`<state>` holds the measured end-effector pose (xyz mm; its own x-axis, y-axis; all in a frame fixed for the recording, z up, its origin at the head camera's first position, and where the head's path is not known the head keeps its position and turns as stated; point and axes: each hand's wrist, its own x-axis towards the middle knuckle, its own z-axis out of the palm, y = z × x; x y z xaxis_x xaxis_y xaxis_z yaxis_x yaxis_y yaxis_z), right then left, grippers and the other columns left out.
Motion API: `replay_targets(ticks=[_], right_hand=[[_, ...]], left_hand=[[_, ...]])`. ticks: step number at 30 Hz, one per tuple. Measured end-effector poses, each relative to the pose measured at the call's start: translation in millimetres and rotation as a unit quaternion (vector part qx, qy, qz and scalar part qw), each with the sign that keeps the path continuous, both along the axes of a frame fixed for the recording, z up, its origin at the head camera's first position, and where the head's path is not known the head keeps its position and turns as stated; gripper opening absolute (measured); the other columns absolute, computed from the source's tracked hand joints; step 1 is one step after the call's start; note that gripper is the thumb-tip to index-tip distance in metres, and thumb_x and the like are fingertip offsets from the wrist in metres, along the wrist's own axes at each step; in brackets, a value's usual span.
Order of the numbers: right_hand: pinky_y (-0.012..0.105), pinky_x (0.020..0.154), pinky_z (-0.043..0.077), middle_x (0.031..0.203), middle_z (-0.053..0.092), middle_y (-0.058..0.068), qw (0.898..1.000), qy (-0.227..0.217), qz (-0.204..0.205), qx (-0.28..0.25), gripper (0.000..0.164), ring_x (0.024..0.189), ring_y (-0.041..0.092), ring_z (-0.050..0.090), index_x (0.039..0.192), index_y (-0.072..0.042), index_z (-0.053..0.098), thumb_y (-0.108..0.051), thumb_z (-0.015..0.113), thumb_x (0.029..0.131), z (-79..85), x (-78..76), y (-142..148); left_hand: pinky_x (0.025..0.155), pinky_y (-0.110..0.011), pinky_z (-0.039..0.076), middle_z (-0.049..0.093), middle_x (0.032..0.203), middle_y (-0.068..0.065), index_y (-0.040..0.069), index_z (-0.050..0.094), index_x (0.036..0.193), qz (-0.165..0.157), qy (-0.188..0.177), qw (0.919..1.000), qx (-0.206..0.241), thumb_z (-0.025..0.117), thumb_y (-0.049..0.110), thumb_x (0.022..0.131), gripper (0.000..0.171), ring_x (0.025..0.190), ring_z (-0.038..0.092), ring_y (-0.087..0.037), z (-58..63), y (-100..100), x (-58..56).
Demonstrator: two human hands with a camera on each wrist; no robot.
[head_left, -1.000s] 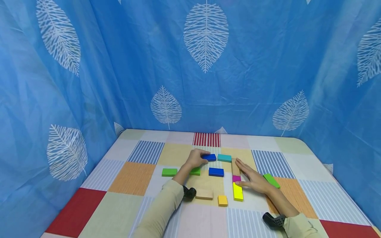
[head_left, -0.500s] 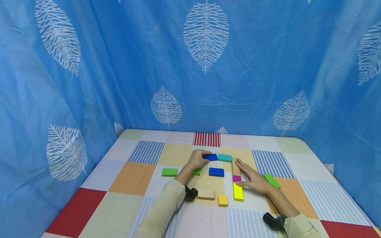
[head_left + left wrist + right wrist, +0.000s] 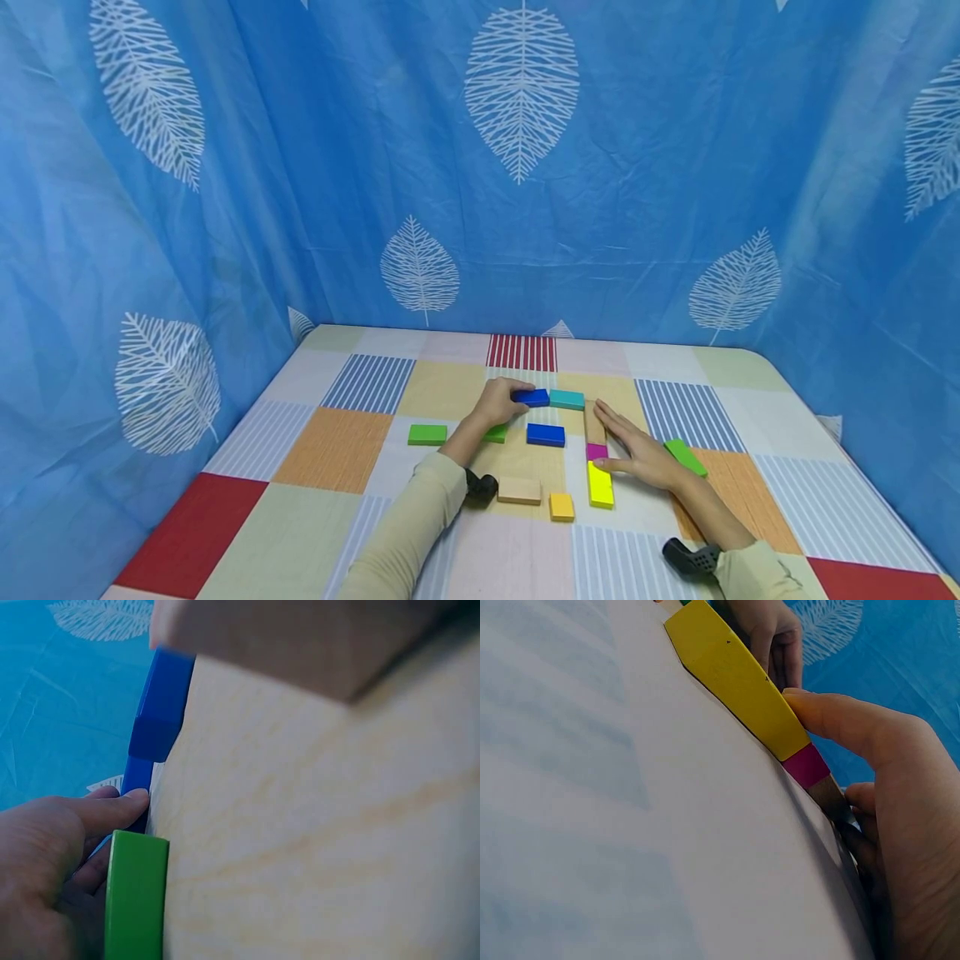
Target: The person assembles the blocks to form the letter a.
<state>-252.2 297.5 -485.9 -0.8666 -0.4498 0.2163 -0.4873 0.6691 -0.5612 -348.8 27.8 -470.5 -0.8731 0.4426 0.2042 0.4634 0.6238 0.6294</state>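
Thumb and fingers of our left hand pinch the far blue block, its end right beside the teal block; we cannot tell whether they touch. Our right hand has its thumb spread wide from the fingers, touching the yellow block and the tan block, with the magenta block between. We judge that pushing too hard rightward could drive the teal piece into the column and bend it; uneven thumb pressure could skew its yellow end. Dropping the left wrist could nudge the green block, partly hidden by it, or the wrist camera could knock the beige block. The near blue block lies on our side of the pinched one, the orange block nearer us. The right green block sits beside our right wrist.
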Motion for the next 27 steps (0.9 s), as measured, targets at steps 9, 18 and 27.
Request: replay_targets(ticks=[9,18,27], right_hand=[[0.068,0.096,0.023,0.151,0.018,0.015,1.000,0.005,0.002,-0.001,0.084,0.133,0.043,0.020,0.145,-0.003,0.025,-0.039,0.066,0.082,-1.6,-0.1,0.3],[0.070,0.096,0.020,0.152,0.017,0.013,1.000,-0.009,-0.007,0.004,0.084,0.133,0.044,0.019,0.146,-0.005,0.024,-0.042,0.065,0.082,-3.2,0.5,-1.6],[0.069,0.097,0.022,0.152,0.016,0.014,1.000,-0.007,-0.005,-0.002,0.084,0.134,0.042,0.019,0.146,-0.005,0.024,-0.040,0.065,0.082,-1.2,0.0,-0.1]], left_hand=[[0.093,-0.034,0.045,0.062,0.117,-0.008,0.011,0.067,0.116,-0.007,0.000,1.0000,0.001,0.071,0.008,0.081,0.035,0.113,0.054,-0.023,0.4,0.3,1.3],[0.090,-0.035,0.047,0.062,0.117,-0.009,0.006,0.065,0.116,-0.013,0.047,0.9974,0.053,0.070,0.012,0.082,0.035,0.111,0.055,-0.024,4.8,-3.6,10.4],[0.092,-0.034,0.046,0.062,0.118,-0.005,0.007,0.064,0.117,-0.060,0.046,0.9936,0.084,0.068,0.018,0.085,0.035,0.112,0.055,-0.020,19.6,-7.6,34.2]])
